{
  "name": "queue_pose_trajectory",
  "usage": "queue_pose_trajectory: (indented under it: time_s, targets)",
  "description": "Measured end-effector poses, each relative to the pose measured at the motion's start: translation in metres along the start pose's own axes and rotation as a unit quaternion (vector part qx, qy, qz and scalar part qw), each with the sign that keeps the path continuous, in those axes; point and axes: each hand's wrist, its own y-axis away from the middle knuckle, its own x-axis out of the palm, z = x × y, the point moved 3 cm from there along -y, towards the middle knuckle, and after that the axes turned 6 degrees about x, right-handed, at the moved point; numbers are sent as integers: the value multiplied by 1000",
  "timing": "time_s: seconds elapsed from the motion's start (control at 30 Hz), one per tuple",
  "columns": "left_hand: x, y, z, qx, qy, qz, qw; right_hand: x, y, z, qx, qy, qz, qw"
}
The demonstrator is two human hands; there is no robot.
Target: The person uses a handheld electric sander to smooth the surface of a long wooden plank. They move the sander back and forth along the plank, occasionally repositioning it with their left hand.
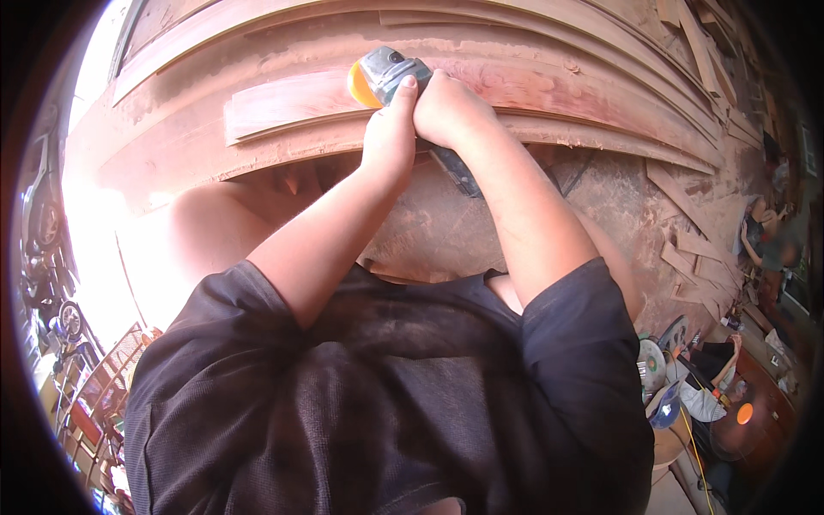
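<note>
Both of my hands are wrapped around an angle grinder (384, 69) with a grey metal head and a yellow-orange disc (361, 84) at its left side. My left hand (392, 127) is closed on it, its thumb up along the tool. Close against it, my right hand (451, 109) grips the body, most of which is hidden by my fingers. The disc is over or against a reddish wooden board (549, 86) lying lengthwise on the bench; I cannot tell whether it touches.
Long planks (481, 19) lie along the far side of the dusty bench. Offcuts (697, 266) are scattered on the floor at the right. Another person (777, 249) sits at the far right. A wire rack (103, 386) and a yellow cord (693, 451) are lower down.
</note>
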Motion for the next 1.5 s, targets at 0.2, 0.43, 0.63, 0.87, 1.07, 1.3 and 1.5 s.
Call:
queue_pose_trajectory:
  time_s: [0.2,0.43,0.63,0.87,1.07,1.3,1.5]
  targets:
    - [73,-5,-3,-76,-24,168,983,-23,-23,-76,41,-62,-43,996]
    - [139,-32,19,-114,-113,251,955,-29,-33,-152,121,-201,-110,966]
    - [66,-10,-6,-107,-86,202,970,0,-25,-91,85,-203,-63,973]
    - [-14,10,-6,-7,-16,55,998,16,8,4,16,-10,-21,1000]
    - [62,19,14,-89,-26,168,981,0,-7,-90,58,-70,-35,995]
    - [137,-4,31,-118,-132,264,948,-19,-9,-170,120,-213,-91,965]
    - [97,6,17,-113,-151,277,942,11,-4,-146,129,-232,-95,959]
